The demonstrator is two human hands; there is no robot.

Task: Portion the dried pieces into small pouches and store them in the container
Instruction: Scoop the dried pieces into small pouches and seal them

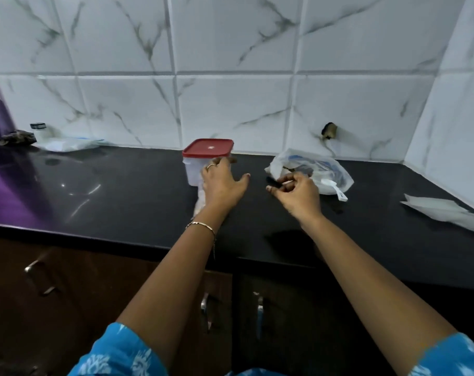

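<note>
Fingers curled, my right hand (pixel 298 195) pinches by its end a small dark dried piece (pixel 271 181), light and probably brittle, beside the crumpled white plastic bag (pixel 319 169), while my left hand (pixel 222 185) lies spread over a limp clear pouch (pixel 199 202) just before the red-lidded translucent container (pixel 207 149).

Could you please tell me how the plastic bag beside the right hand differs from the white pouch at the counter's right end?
The plastic bag is crumpled and puffed up, with dark contents showing; the white pouch lies flat and looks empty. The bag sits just behind the right hand, which pinches a dark piece; the pouch lies apart, untouched. Both are pale plastic on the black counter.
</note>
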